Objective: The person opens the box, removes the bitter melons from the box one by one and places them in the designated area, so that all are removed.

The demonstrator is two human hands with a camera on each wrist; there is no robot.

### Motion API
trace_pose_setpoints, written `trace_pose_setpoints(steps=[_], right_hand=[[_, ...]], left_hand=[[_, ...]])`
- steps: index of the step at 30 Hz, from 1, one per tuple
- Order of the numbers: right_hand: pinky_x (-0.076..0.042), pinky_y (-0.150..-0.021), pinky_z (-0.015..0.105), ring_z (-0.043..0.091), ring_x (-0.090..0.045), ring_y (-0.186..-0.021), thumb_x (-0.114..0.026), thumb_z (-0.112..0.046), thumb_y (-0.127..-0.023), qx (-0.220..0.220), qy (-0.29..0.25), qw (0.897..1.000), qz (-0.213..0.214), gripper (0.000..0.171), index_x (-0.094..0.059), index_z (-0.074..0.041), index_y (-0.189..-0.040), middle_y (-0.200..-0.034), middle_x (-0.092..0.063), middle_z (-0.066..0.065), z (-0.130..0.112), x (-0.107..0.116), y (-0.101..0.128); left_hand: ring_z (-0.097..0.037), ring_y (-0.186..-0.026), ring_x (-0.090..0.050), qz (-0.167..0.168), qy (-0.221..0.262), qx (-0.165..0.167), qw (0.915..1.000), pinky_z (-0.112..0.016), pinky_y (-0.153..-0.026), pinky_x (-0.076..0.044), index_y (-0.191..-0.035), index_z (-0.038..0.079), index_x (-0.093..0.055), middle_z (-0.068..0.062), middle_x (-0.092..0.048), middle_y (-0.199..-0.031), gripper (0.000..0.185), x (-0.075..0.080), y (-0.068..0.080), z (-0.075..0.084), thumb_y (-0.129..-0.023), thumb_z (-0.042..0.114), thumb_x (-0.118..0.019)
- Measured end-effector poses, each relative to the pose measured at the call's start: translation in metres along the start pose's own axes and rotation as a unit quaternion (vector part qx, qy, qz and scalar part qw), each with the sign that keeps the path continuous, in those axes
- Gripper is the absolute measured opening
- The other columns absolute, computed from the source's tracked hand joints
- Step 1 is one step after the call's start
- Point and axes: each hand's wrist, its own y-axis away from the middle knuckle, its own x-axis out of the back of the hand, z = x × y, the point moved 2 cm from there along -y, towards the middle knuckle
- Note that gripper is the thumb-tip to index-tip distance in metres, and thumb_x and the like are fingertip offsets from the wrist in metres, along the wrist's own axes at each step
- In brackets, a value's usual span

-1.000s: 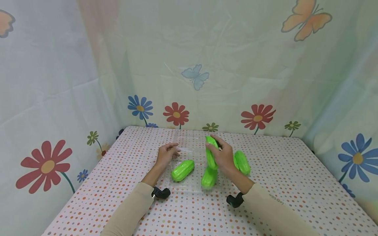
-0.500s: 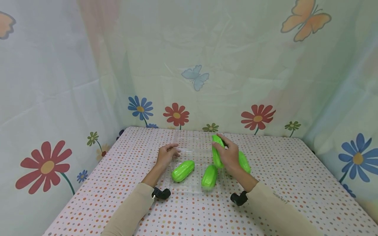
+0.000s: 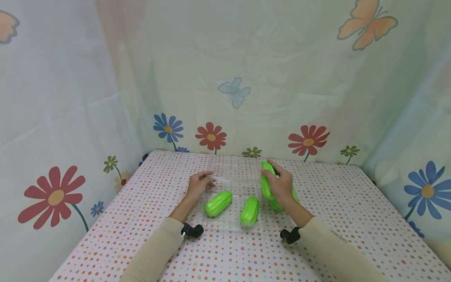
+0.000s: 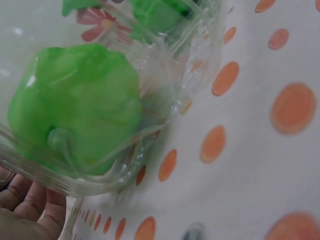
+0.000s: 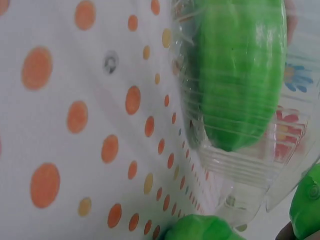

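Head view: right hand (image 3: 283, 186) grips glossy, elongated green vegetable (image 3: 266, 183); left hand (image 3: 197, 185) relaxed beside clear container (image 3: 225, 223).

I grip a green gourd (image 3: 266, 185) just right of centre, above the dotted cloth (image 3: 119, 235).
My right hand (image 3: 282, 187) has it, with more green showing behind; my left hand (image 3: 197, 185) is at the left edge of a clear box (image 3: 232, 220), mid-frame. In the box, a slanted gourd (image 3: 218, 204) lies left of centre, a steeper gourd (image 3: 250, 210) right. Flowers and butterflies dot the curtain (image 3: 282, 58) across the upper frame.
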Motion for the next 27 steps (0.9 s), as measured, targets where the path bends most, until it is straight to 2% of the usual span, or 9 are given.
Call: trace_pose_setpoints(steps=[8, 15, 22, 27], right_hand=[[-0.045, -0.083, 0.019, 0.023, -0.057, -0.114, -0.069, -0.028, -0.096, -0.005, 0.014, 1.0, 0.004, 0.052, -0.058, -0.012, -0.145, -0.137, -0.062, 0.015, 0.001, 0.008, -0.003], [-0.046, -0.089, 0.027, 0.023, -0.057, -0.115, -0.069, -0.028, -0.095, -0.007, 0.019, 1.0, 0.015, 0.052, -0.059, -0.012, -0.144, -0.134, -0.063, 0.015, 0.007, 0.012, -0.005], [-0.047, -0.077, 0.016, 0.024, -0.059, -0.111, -0.068, -0.033, -0.096, -0.017, 0.031, 0.999, 0.021, 0.054, -0.058, -0.012, -0.145, -0.13, -0.063, 0.015, 0.012, 0.016, -0.007], [-0.046, -0.073, 0.011, 0.023, -0.059, -0.109, -0.068, -0.033, -0.096, -0.016, 0.025, 0.999, 0.026, 0.054, -0.058, -0.01, -0.144, -0.126, -0.063, 0.016, 0.015, 0.02, -0.011]], left_hand=[[-0.049, -0.101, -0.066, -0.002, -0.004, -0.006, 1.0, -0.06, -0.095, -0.053, -0.133, -0.011, -0.058, -0.032, -0.069, -0.112, 0.036, 0.0, 0.0, 0.0, -0.1, 0.002, -0.051], [-0.046, -0.099, -0.068, -0.003, -0.007, -0.004, 1.0, -0.059, -0.094, -0.054, -0.133, -0.01, -0.059, -0.031, -0.069, -0.112, 0.036, 0.001, -0.002, -0.002, -0.1, 0.004, -0.053], [-0.049, -0.099, -0.067, -0.004, -0.004, -0.007, 1.0, -0.061, -0.093, -0.053, -0.132, -0.011, -0.06, -0.032, -0.069, -0.111, 0.036, 0.002, -0.003, -0.003, -0.099, 0.001, -0.051], [-0.046, -0.099, -0.068, -0.006, -0.008, -0.01, 0.9999, -0.06, -0.094, -0.053, -0.132, -0.011, -0.059, -0.033, -0.068, -0.112, 0.036, 0.002, -0.003, -0.002, -0.099, 0.0, -0.051]])
